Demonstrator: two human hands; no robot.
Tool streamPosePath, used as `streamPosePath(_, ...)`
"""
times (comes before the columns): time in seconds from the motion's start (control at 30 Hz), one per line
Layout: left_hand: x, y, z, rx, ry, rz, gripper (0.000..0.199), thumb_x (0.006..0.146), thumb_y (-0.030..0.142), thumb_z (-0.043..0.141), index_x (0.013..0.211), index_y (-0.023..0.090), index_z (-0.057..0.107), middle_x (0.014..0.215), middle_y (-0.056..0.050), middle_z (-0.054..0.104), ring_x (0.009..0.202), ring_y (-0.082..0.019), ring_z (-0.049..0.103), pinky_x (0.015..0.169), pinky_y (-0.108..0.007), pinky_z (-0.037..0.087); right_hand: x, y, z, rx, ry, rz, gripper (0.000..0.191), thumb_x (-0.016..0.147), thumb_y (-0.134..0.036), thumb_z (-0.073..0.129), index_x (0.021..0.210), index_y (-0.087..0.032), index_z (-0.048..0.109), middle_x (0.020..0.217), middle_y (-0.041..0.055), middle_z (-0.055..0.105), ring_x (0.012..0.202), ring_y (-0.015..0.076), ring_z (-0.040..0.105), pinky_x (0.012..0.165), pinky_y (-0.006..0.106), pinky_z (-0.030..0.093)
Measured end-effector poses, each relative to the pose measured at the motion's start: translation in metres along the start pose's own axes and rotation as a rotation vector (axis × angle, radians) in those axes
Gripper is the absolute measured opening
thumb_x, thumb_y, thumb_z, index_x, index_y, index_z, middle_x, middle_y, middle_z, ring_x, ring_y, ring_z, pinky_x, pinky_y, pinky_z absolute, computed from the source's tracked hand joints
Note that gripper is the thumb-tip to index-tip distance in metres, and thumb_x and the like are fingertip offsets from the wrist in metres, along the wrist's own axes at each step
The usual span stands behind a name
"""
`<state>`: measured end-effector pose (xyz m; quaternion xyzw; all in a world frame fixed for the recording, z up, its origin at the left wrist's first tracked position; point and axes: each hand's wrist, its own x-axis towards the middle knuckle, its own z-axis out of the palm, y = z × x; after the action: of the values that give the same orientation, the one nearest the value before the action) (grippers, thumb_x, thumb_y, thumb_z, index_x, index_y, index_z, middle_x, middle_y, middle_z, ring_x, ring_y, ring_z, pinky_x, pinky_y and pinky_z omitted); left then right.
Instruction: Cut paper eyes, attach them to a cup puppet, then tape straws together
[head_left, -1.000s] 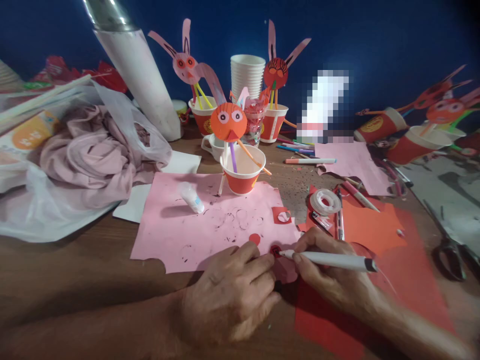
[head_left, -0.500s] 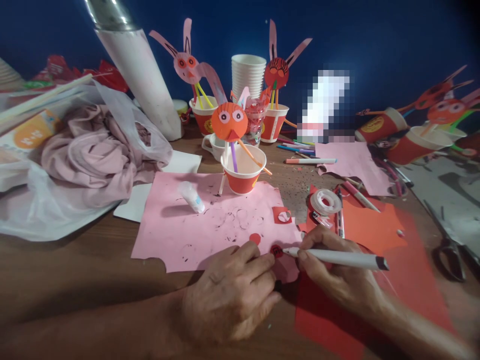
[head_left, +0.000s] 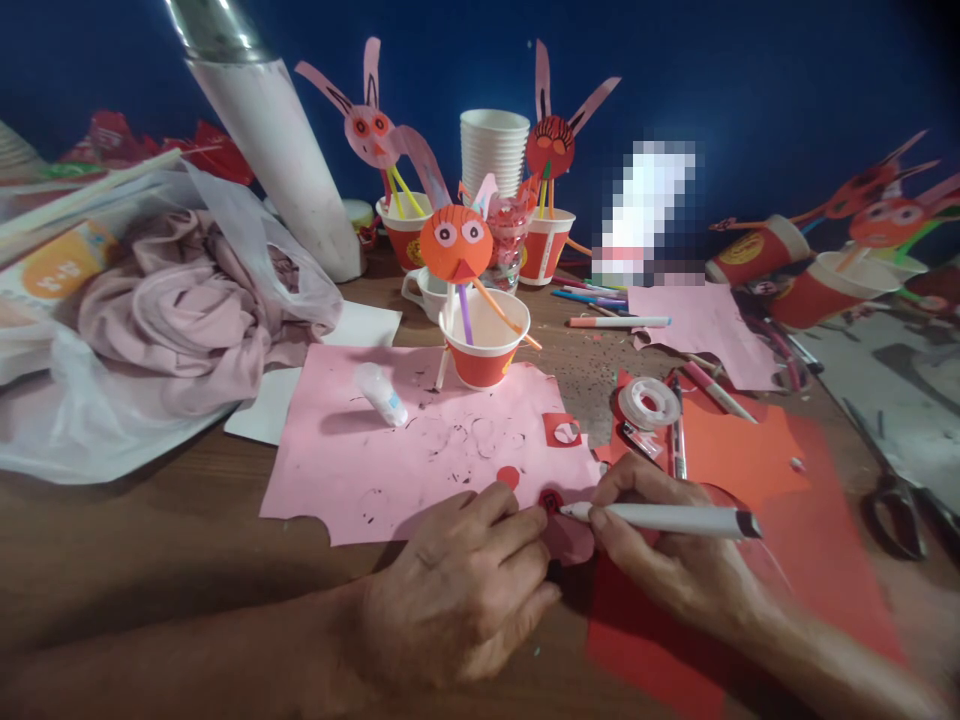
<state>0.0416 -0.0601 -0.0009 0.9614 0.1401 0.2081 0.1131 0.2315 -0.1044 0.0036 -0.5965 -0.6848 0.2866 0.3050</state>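
Note:
My right hand (head_left: 667, 540) grips a white marker (head_left: 675, 518) with a dark end, its tip at a small red paper circle (head_left: 551, 499) bearing black marks. The curled fingers of my left hand (head_left: 472, 580) press at the edge of that circle, which rests on a pink paper sheet (head_left: 315, 440). Just beyond my left knuckles lies a plain red circle (head_left: 508, 477). Farther back on the sheet are a red square with a round hole (head_left: 562, 430) and a white glue stick (head_left: 382, 398). A paper cup (head_left: 484, 365) holds an orange-faced paper figure (head_left: 459, 245).
More cup figures stand behind, beside stacked white cups (head_left: 493, 150). A tape roll (head_left: 649, 403), orange paper (head_left: 739, 450) and scissors (head_left: 896, 515) lie on the right. On the left are a plastic bag with pink cloth (head_left: 180, 300) and a tall white flask (head_left: 277, 160).
The marker tip has shifted slightly down on the red circle, and the black marks there look a little different. My left hand stays in place.

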Motion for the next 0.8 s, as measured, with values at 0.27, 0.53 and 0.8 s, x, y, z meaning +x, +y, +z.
streamPosePath(0.27,-0.0014,-0.0005,0.0003,-0.005,-0.01,-0.005,0.019,0.085,0.02,0.043,0.078,0.012,0.059,0.078,-0.006,0.06,0.072,-0.017,0.046,0.066,-0.03,0.041,0.0014,-0.0023,0.002,0.051,-0.048,0.02,0.012,0.081,-0.024,0.046,0.07,-0.019,0.048,0.053,-0.0024,0.058,0.042,0.0075,0.048,0.036,0.016,0.033)
streamPosePath(0.53,-0.0003,-0.0002,0.0004,-0.004,-0.008,0.005,0.019,0.085,0.018,0.043,0.074,0.014,0.057,0.077,-0.005,0.06,0.071,-0.016,0.048,0.069,-0.03,0.04,0.0017,-0.0016,0.0016,-0.023,-0.006,0.037,0.012,0.079,-0.024,0.047,0.068,-0.019,0.048,0.05,-0.0039,0.054,0.041,0.0076,0.046,0.037,0.017,0.033)
streamPosePath(0.8,-0.0004,0.0006,0.0006,-0.008,0.002,-0.005,0.016,0.083,0.017,0.045,0.076,0.013,0.058,0.079,-0.006,0.06,0.071,-0.016,0.046,0.069,-0.03,0.041,0.0025,-0.0005,0.0002,0.002,0.007,0.048,0.012,0.078,-0.023,0.047,0.067,-0.019,0.047,0.051,-0.0033,0.052,0.042,0.0084,0.044,0.038,0.018,0.034)
